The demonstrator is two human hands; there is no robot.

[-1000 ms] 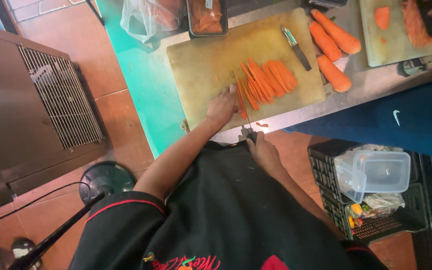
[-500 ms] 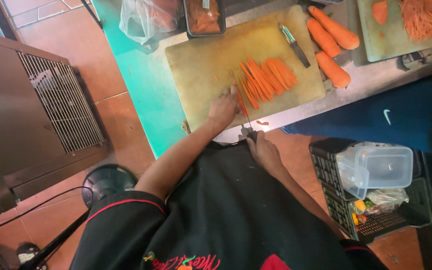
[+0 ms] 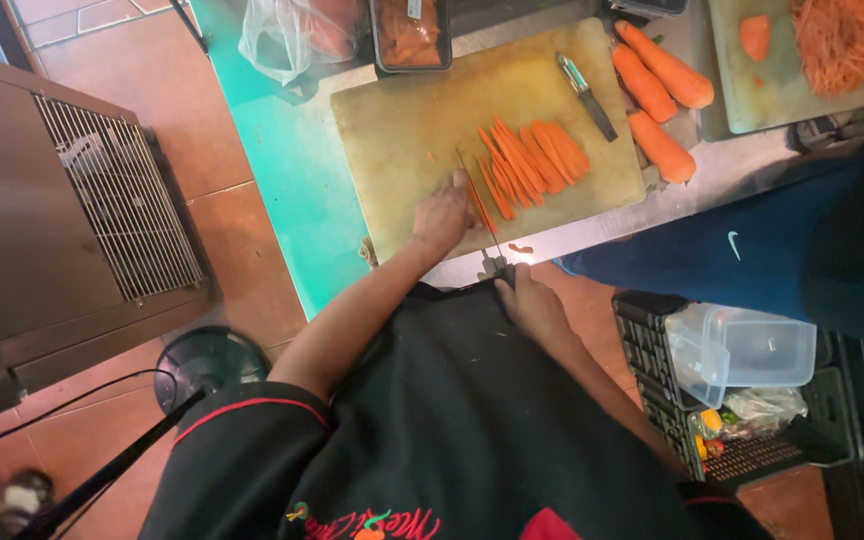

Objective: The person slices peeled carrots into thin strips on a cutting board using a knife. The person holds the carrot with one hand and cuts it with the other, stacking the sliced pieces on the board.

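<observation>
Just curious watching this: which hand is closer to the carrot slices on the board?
Left. The left hand rests at the carrot slices, fingers touching them. The right hand sits off the board's near edge, gripping the knife.

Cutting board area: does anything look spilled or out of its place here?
One small carrot scrap lies off the cutting board, on the metal counter edge near the knife in the right hand. Otherwise the carrot slices lie orderly.
</observation>
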